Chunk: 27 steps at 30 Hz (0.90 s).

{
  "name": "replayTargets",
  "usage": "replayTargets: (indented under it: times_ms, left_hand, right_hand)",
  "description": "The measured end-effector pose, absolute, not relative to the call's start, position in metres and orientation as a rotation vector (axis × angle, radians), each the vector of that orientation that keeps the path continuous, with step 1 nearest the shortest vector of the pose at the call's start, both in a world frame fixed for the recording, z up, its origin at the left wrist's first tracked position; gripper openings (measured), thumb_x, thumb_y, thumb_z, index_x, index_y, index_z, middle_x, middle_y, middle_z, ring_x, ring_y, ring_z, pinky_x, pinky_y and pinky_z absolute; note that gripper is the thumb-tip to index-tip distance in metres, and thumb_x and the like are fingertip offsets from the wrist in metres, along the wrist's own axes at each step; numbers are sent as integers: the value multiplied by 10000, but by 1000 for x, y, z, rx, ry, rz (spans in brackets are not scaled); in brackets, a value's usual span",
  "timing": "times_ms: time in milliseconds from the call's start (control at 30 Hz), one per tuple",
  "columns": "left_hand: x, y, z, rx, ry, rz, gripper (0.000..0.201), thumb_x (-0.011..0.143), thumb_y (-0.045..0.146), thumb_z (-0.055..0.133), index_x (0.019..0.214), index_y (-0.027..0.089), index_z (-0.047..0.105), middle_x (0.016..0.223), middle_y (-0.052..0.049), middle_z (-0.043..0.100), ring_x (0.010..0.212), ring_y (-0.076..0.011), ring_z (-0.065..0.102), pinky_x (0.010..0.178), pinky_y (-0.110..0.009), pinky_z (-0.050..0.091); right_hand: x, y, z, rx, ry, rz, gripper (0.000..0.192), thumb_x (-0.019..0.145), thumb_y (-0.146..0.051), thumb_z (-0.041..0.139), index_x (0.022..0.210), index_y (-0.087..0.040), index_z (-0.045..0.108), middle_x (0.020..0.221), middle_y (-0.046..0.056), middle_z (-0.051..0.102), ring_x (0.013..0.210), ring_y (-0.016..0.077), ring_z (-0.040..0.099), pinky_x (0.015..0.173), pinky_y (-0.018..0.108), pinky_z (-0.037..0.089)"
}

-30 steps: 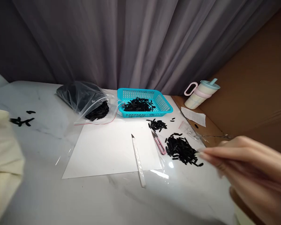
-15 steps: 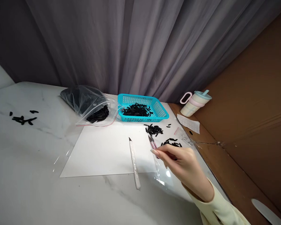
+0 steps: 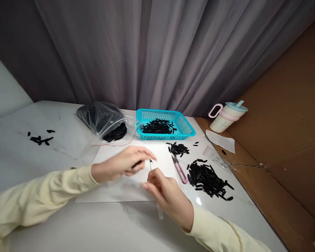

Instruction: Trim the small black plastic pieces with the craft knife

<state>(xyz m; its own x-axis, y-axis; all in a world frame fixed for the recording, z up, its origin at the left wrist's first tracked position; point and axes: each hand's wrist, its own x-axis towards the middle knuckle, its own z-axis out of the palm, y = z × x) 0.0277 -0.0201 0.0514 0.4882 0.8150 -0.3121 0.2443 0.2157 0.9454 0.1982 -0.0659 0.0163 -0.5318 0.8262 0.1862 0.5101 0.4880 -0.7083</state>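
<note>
My left hand, blurred by motion, is over the white sheet; its fingers are curled on a small black piece, with the index finger stretched out. Facing it, my right hand is loosely bent, thumb apart from the fingers, and nothing shows in it. Beneath the right hand lies a white-wrapped knife-like tool, mostly hidden, its dark tip showing between the hands. Pink-handled thread snips lie to the right, beside a large pile of black pieces.
A blue basket of black pieces stands at the back beside a clear zip bag holding more. Smaller groups of black pieces lie in front of the basket and far left. A tumbler and paper slip are at right.
My left hand has come into view with a black piece. My right hand has let go of the snips and moved left over the wrapped tool, uncovering the large pile.
</note>
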Motion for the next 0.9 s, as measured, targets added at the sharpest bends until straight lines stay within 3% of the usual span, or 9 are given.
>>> replayTargets:
  times_ms: [100,233,367,533,700,900]
  left_hand:
    - [39,-29,32,1247,1058,443,217,834,295,437,898,139,574,470,77,348,364,-42,241,352,-172,176]
    - [45,-32,14,1235,1054,475,279,847,352,368,965,166,540,509,60,394,418,-78,330,389,-189,239]
    - [39,-32,8,1408,988,568,264,856,337,367,892,161,561,709,1,513,575,-95,429,493,-192,333]
    - [33,-31,7,1100,916,362,321,864,457,370,984,194,509,464,84,311,360,-58,183,345,-182,124]
    - [28,-26,12,1074,952,343,275,826,433,477,838,163,529,493,70,399,345,-31,199,323,-166,111]
    - [21,-29,7,1134,907,321,405,833,495,446,623,149,459,495,48,436,326,-26,248,311,-171,139]
  right_hand:
    - [195,-65,6,-1162,-2323,462,423,904,-561,280,835,-182,453,514,-39,542,385,112,496,402,218,247]
    - [192,-60,-6,-1164,-2439,103,500,913,-557,225,865,-138,495,566,19,635,437,152,600,398,254,223]
    - [189,-54,-13,-1119,-2490,32,516,940,-517,181,820,-130,501,514,2,603,393,140,568,385,266,199]
    - [191,-52,-16,-945,-2557,49,462,993,-327,124,800,-145,502,531,-3,590,412,112,532,401,259,222]
    - [197,-52,-16,-962,-2370,187,437,977,-397,207,866,-137,540,500,-37,577,389,78,495,416,228,269]
    - [205,-47,-16,-821,-2303,-103,432,950,-335,372,568,-156,468,429,-38,428,387,86,368,431,252,229]
